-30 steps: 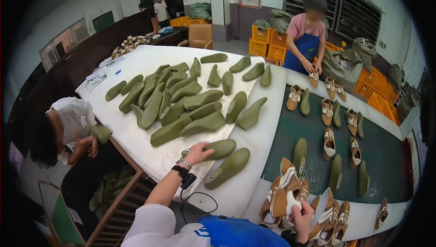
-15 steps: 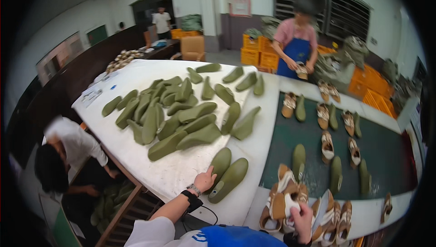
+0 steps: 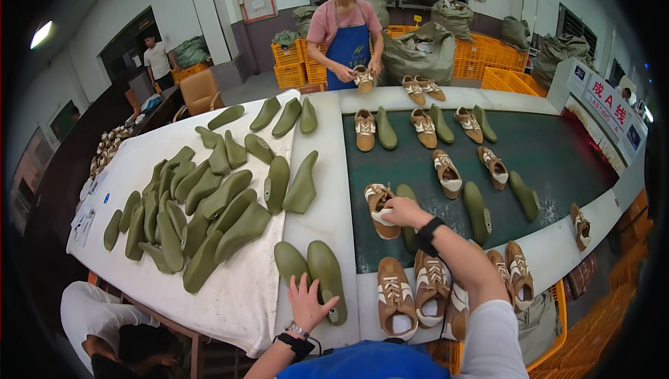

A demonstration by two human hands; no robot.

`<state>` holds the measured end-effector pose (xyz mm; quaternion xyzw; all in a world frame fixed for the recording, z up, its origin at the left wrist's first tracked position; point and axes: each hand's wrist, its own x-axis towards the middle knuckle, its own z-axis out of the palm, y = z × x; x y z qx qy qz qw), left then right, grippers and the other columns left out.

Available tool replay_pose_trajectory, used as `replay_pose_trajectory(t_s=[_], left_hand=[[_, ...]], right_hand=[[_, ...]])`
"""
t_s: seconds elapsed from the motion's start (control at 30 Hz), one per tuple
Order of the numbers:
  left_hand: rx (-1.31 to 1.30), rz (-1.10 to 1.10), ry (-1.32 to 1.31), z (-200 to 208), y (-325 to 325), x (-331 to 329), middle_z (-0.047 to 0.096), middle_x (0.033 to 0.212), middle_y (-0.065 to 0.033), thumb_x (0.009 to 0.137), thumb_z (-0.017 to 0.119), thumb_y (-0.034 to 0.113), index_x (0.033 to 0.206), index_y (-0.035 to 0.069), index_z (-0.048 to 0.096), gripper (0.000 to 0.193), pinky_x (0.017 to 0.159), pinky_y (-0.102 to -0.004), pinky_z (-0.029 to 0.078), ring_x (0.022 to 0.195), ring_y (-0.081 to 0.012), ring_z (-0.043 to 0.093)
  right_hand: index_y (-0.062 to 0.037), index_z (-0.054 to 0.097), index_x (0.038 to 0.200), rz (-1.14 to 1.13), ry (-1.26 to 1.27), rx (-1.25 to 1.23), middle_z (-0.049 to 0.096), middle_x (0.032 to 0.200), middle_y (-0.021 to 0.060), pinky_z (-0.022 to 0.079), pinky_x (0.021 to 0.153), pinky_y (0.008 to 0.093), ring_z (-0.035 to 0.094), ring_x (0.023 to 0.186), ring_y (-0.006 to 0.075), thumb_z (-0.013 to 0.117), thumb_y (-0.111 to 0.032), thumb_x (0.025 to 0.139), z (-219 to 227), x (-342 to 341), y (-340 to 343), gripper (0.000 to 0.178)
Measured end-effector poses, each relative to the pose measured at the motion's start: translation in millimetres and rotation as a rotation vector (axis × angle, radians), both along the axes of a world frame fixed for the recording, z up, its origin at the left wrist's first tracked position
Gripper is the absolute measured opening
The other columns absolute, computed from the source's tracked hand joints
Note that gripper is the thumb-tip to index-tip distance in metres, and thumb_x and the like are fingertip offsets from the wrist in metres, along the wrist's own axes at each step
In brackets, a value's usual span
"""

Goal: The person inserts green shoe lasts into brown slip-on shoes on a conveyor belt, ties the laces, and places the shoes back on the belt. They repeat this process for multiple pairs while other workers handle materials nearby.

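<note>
Left hand: the person's left hand (image 3: 311, 307) is over the near ends of two smooth olive-green foot-shaped shoe lasts, with fingers spread and thumb out to the right; whether the fingertips press on them, I cannot tell.
Lasts by the left hand: the left last (image 3: 290, 260) and the right last (image 3: 325, 273) lie side by side at the white table's (image 3: 240, 320) near right part.
Right hand: the person's right hand (image 3: 408, 212) pinches the heel end of a tan-brown lace-up shoe with white stripes (image 3: 378, 200) between thumb and fingers.
Shoe in hand: over the dark green belt (image 3: 564, 149), toe pointing away, just left of another olive-green last (image 3: 405, 194) partly hidden by the wrist; whether the sole touches the belt, I cannot tell.
Belt: farther along, more brown-and-white shoes (image 3: 446, 171) and green lasts (image 3: 477, 208) stand, the far row in side-by-side pairs.
Near ledge: matching shoes (image 3: 396, 295) line the white edge, close to the right forearm.
Table pile: many green lasts (image 3: 228, 194) lie heaped on a white sheet.
Across: a co-worker in a blue apron (image 3: 350, 48) holds a similar shoe (image 3: 363, 81) in both hands.
</note>
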<state>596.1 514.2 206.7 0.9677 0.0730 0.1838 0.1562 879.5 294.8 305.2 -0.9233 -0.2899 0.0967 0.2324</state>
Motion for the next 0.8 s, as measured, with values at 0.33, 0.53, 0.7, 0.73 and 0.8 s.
replay_pose_trajectory(t_s=[0.33, 0.53, 0.7, 0.73, 0.8], left_hand=[[0.025, -0.024, -0.097, 0.7, -0.3, 4.3, 0.056, 0.107, -0.0123, 0.063, 0.074, 0.045, 0.103, 0.006, 0.064, 0.057, 0.092, -0.0560, 0.035, 0.115, -0.0428, 0.038], [0.022, -0.017, -0.061, -4.7, 0.2, 2.6, 0.057, 0.108, -0.0128, 0.063, 0.074, 0.041, 0.102, 0.004, 0.064, 0.055, 0.100, -0.0524, 0.032, 0.116, -0.0431, 0.038], [-0.346, 0.089, -0.169, -29.5, 14.2, 0.9, 0.037, 0.134, -0.0238, 0.074, 0.070, 0.015, 0.130, -0.001, 0.039, 0.066, 0.106, -0.0453, 0.029, 0.124, -0.0384, 0.036], [-0.580, 0.128, -0.171, -32.3, 20.0, 1.4, 0.037, 0.134, -0.0231, 0.075, 0.069, 0.013, 0.132, -0.001, 0.036, 0.067, 0.105, -0.0429, 0.030, 0.124, -0.0360, 0.037], [-1.058, 0.282, -0.073, -34.2, 29.2, 2.3, 0.037, 0.135, -0.0217, 0.077, 0.066, 0.011, 0.136, 0.000, 0.031, 0.070, 0.104, -0.0382, 0.032, 0.123, -0.0312, 0.039]], right_hand=[[-0.0132, 0.037, 0.136, -0.282, 0.083, 0.040, 0.030, 0.140, 0.0294, 0.045, 0.093, 0.0434, 0.053, 0.109, 0.0421, 0.060, -0.008, 0.075, -113.2, 72.2, 48.9, 0.066], [-0.0055, 0.061, 0.114, 0.448, 0.180, -0.034, 0.066, 0.097, 0.0198, 0.052, 0.077, 0.0405, 0.065, 0.087, 0.0332, 0.056, -0.017, 0.077, -93.5, -17.9, 72.9, 0.039], [-0.0075, 0.042, 0.135, 0.594, 0.580, -0.107, 0.066, 0.090, 0.0198, 0.052, 0.057, 0.0392, 0.065, 0.062, 0.0290, 0.060, -0.034, 0.082, -56.5, -129.6, 98.0, 0.062], [-0.0078, 0.038, 0.137, 0.598, 0.614, -0.124, 0.066, 0.089, 0.0198, 0.052, 0.057, 0.0392, 0.064, 0.061, 0.0297, 0.059, -0.036, 0.083, -54.8, -147.4, 101.2, 0.065], [-0.0072, 0.039, 0.136, 0.589, 0.509, -0.150, 0.067, 0.089, 0.0191, 0.052, 0.061, 0.0389, 0.065, 0.062, 0.0303, 0.058, -0.039, 0.084, -58.1, -169.7, 103.8, 0.063]])
